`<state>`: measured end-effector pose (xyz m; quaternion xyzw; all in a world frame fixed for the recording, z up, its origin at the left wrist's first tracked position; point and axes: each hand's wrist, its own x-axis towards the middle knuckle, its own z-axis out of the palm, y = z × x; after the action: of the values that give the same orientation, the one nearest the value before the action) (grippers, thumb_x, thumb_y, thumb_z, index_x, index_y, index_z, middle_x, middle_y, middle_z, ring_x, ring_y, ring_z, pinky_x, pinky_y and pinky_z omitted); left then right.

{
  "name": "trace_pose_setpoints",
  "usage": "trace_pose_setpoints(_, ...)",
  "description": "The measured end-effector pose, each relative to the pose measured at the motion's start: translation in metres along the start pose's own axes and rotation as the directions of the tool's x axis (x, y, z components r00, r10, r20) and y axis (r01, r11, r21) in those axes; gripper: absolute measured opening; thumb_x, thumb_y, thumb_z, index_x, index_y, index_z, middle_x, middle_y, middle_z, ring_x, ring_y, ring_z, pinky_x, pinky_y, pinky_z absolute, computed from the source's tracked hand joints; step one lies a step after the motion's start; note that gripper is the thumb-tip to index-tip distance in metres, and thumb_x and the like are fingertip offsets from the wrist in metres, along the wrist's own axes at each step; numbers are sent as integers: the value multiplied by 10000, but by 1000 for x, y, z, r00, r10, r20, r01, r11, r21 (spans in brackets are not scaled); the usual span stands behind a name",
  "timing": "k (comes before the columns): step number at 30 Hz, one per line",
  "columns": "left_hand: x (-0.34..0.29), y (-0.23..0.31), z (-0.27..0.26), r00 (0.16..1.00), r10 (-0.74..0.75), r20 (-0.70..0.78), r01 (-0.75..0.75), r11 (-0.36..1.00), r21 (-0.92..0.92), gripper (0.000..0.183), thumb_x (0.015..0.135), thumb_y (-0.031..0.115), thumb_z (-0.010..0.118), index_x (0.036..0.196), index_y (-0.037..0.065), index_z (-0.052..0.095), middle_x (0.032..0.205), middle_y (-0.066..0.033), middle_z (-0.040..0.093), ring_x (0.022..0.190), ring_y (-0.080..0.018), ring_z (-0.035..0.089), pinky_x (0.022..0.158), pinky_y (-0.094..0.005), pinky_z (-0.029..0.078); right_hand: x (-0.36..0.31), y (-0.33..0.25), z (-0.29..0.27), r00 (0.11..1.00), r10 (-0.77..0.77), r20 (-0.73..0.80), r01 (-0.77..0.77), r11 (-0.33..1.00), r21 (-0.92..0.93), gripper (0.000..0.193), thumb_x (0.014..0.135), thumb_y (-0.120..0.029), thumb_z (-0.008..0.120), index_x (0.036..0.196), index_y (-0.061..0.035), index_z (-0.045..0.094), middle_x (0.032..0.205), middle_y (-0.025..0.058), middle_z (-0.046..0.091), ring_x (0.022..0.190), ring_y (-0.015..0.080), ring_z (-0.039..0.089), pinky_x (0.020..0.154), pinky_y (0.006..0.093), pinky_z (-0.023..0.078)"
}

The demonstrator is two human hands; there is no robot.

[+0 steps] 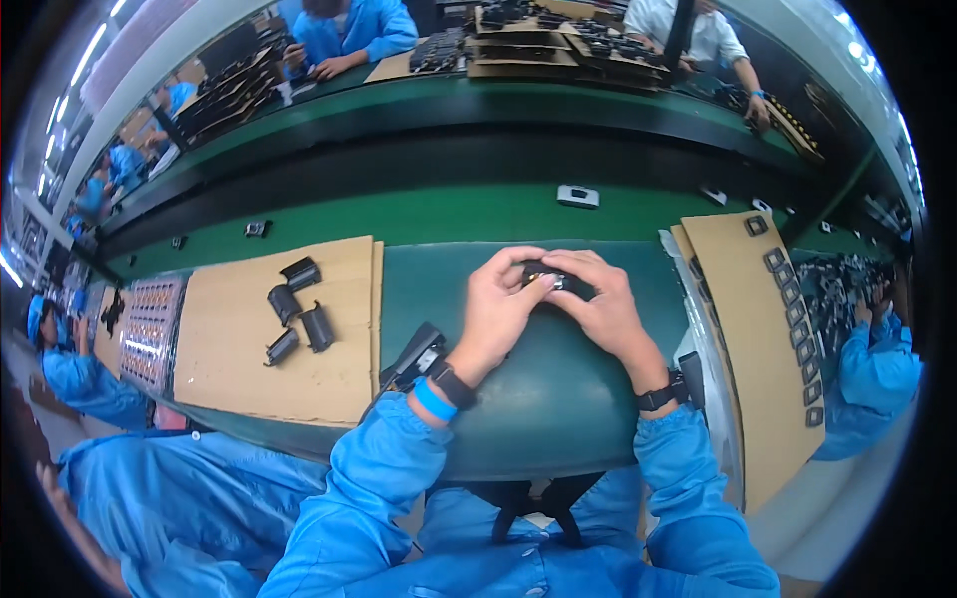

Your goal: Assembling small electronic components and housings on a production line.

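Note:
Over the green work mat, both my hands are closed around a small black part with some bright, shiny bits on its near side. My left hand grips its left end, thumb pressed on the near side. My right hand holds the right end, fingers curled over the top. Most of the part is hidden by my fingers, so its exact kind cannot be made out. Several black curved plastic housings lie on a cardboard sheet to my left.
At right, a cardboard sheet carries a row of black frames. Beyond the mat, a green conveyor belt bears a white-and-grey device. A tray of small parts stands far left. Co-workers sit across and at both sides.

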<state>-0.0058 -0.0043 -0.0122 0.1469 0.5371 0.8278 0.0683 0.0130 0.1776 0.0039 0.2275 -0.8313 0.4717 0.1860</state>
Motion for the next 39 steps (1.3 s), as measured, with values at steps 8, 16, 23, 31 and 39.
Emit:
trace_pose_setpoints(8,-4,5,0,997,4,-76,-5,1000,-13,266,985,-36,687,1245,-18,635,1165,-124,730,1015,-178,731,888,-327,642,-11,8,3,939,342,30,-294,757,583,379,971,44,687,1347,4,690,1109,39,698,1010,110,658,877,243,550)
trace_pose_setpoints(16,-5,2,2,998,10,-68,-9,1000,14,271,985,-19,698,1246,-21,625,1153,-118,732,1027,-180,729,881,-326,643,-14,10,9,948,311,-65,-217,782,585,322,974,33,692,1295,21,714,1072,41,696,958,84,643,853,246,549)
trace_pose_setpoints(23,-5,7,7,997,32,-63,-32,999,11,276,997,-35,670,1267,-23,610,1200,-147,712,1056,-196,715,898,-324,634,-11,3,6,952,281,-120,-187,846,500,292,939,-15,749,1228,21,746,1012,47,705,836,72,640,748,240,543)
trace_pose_setpoints(31,-8,4,2,995,85,-49,-77,986,145,307,980,-45,681,1263,-9,568,1200,-140,694,1101,-204,704,977,-340,606,-6,-1,10,972,140,-191,-60,925,374,245,914,-75,784,1144,5,760,872,39,664,777,104,630,705,259,519)
trace_pose_setpoints(39,-7,10,1,996,13,-87,-6,997,82,319,933,-67,729,1206,21,590,1091,-93,704,965,-161,707,849,-288,606,-38,-15,-89,889,240,-391,-333,924,-189,255,948,-121,649,1136,4,766,1020,252,760,958,383,748,876,443,585)
